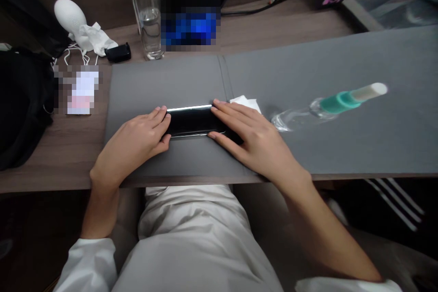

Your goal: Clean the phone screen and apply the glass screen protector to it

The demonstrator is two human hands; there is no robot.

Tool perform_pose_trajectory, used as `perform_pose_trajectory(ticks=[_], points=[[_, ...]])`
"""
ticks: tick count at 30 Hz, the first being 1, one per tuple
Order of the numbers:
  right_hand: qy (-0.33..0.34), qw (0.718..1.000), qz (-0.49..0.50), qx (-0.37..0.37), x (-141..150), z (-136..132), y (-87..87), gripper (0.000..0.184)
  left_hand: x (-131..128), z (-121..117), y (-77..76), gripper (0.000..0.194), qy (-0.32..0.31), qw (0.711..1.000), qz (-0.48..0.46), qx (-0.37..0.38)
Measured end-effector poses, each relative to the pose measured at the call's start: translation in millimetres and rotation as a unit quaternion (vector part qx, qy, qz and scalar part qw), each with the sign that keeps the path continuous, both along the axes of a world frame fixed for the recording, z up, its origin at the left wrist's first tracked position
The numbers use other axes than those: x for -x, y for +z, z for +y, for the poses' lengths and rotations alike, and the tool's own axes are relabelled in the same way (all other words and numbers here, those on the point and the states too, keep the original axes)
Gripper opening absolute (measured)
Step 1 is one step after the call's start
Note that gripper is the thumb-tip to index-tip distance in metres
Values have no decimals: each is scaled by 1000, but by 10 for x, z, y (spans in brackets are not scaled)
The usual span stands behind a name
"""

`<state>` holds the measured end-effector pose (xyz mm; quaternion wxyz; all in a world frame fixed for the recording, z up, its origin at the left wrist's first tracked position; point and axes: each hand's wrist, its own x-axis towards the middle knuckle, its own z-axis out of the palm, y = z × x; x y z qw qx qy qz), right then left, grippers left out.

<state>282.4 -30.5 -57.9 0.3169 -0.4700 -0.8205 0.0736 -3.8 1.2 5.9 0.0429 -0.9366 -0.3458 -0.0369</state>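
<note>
A dark smartphone with a shiny rim lies lengthwise across the grey desk mat. My left hand grips its left end, fingertips on the far edge and thumb on the near edge. At the opposite end my right hand holds it the same way, thumb along the near side. Both ends of the phone are hidden under my hands. A crumpled white tissue sticks out just beyond my right fingers. Right of that hand is a clear spray bottle with a teal and white top.
Behind the mat stands a glass water bottle with a metal cap. Left of it are a black clip-like piece, a white rounded device and white cords. A blurred-out phone-like item lies near a black bag.
</note>
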Motion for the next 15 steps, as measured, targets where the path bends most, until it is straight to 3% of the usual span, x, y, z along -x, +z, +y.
perform_pose_trajectory(ticks=[15], points=[[-8, 1000, 5, 10, 21, -8, 32, 51, -8, -13, 25, 38, 10, 1000, 1, 23]])
